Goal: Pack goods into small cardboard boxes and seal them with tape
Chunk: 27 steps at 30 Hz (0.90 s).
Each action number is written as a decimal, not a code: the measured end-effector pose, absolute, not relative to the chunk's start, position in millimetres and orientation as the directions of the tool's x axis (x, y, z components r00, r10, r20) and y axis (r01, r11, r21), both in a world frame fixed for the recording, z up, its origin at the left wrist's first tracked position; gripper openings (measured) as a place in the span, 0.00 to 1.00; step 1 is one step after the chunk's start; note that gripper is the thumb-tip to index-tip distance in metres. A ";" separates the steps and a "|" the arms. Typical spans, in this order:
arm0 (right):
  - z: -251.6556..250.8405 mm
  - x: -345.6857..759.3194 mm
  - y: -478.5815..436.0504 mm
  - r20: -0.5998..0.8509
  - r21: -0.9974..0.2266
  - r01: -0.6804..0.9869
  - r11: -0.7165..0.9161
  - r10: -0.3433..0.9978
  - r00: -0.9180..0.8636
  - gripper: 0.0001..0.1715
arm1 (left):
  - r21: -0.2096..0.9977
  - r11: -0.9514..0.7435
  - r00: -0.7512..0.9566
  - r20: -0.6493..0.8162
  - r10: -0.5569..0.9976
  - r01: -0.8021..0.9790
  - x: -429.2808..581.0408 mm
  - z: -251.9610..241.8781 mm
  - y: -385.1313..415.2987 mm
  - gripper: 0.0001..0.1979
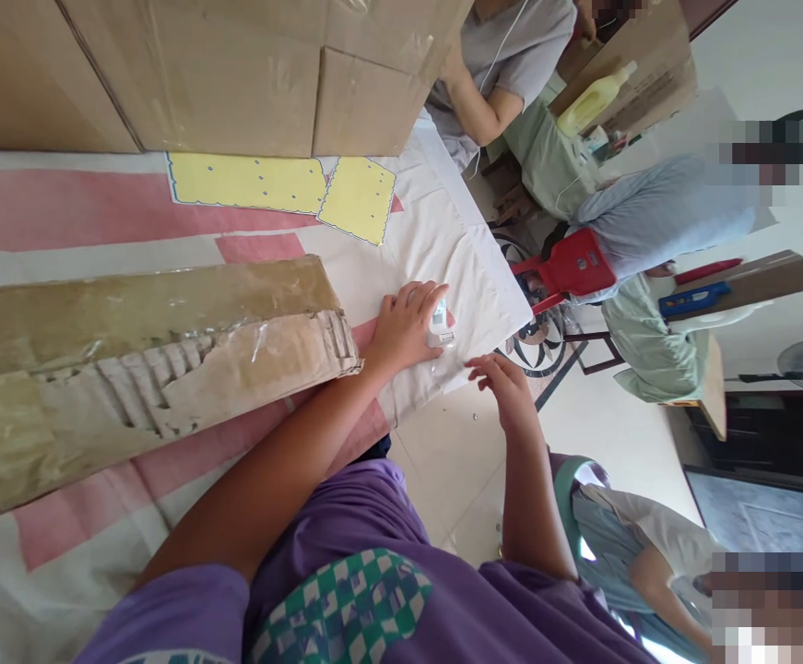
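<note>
My left hand rests on the white cloth near the table's corner, its fingers curved around a small white and clear plastic item. What kind of item it is, I cannot make out; the fingers cover part of it. Just past the table edge is my right hand, raised, with its fingers loosely bent and a little apart. Nothing shows between them. Beside my left forearm lies a long, worn cardboard box with torn, taped sides.
Yellow paper cutouts lie by a large cardboard carton. Past the table edge stands a red plastic chair. Several other people are around, one with an arm near the table's far side. A yellow bottle stands farther off.
</note>
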State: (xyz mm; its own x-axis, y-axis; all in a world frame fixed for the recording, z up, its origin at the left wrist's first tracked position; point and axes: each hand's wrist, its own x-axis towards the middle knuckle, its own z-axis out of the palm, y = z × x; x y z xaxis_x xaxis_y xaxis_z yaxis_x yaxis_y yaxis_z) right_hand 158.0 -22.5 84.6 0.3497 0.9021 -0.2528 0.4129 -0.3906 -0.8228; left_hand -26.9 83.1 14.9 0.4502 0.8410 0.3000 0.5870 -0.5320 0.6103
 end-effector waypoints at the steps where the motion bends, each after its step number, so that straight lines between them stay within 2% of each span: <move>1: 84.4 151.1 -15.5 -0.248 -0.848 0.377 -0.373 0.907 0.340 0.17 | 0.610 -0.531 0.447 0.301 0.842 0.589 -26.6 14.6 83.1 0.49; 3: 81.6 138.5 -2.7 -0.274 -0.882 0.289 -0.372 0.905 0.326 0.17 | 0.606 -0.530 0.440 0.308 0.844 0.593 -26.1 14.2 83.4 0.48; 8: 68.2 127.3 11.4 -0.329 -0.906 0.142 -0.399 0.874 0.357 0.25 | 0.605 -0.525 0.449 0.289 0.845 0.598 -26.4 15.3 83.6 0.48; 15: 63.8 130.3 11.2 -0.294 -0.924 0.137 -0.356 0.894 0.338 0.26 | 0.590 -0.529 0.448 0.293 0.845 0.610 -27.0 15.5 83.6 0.49; 21: 69.7 126.2 3.6 -0.412 -0.897 0.055 -0.439 0.875 0.253 0.27 | 0.594 -0.523 0.456 0.276 0.846 0.611 -27.1 16.8 83.5 0.49; 27: 67.7 123.6 -3.8 -0.434 -0.879 0.099 -0.466 0.870 0.233 0.23 | 0.594 -0.525 0.458 0.278 0.845 0.609 -28.9 18.5 82.5 0.47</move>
